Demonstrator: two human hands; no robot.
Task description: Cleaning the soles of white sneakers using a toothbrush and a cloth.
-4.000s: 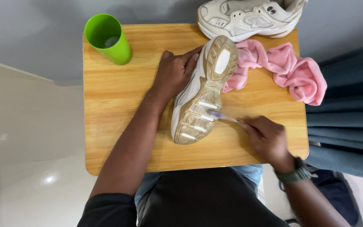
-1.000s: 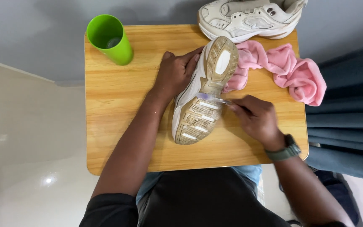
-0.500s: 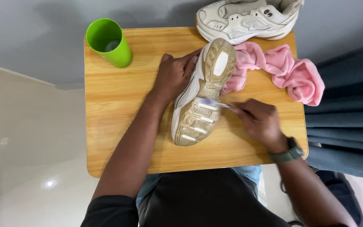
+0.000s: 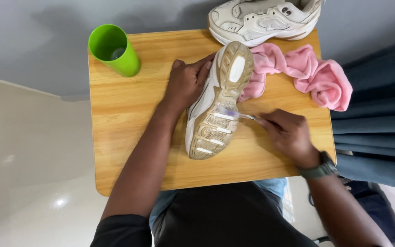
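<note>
Scrubbing of a shoe sole is the step in hand, judging by how things lie. One white shoe [image 4: 216,103] lies tipped on its side in the middle of the wooden counter [image 4: 124,114], its tan sole turned up toward the camera, toe end nearest the person and heel end pointing away. The left hand [image 4: 186,82] is wrapped over the upper near the heel, fingers curled around the edge, pressing the shoe down so it stays put. The right hand [image 4: 289,132] is closed in a pinch around the handle of a toothbrush [image 4: 238,114], whose pale bristled head rests on the sole about midway along, at the start of the ridged forefoot tread. A dark watch sits on that wrist.

A second white shoe [image 4: 264,18] stands upright at the far edge of the counter, partly over it. A crumpled pink cloth [image 4: 316,75] lies just beside the heel of the tipped shoe, touching it and stretching off to the right. A green cup [image 4: 113,50] stands at the far left corner, well apart from both hands; what it holds cannot be made out clearly.

As a judgement, the grooves toward the toe look yet to be worked, so the next move calls for short strokes along the tread with a firm left-hand hold
</note>
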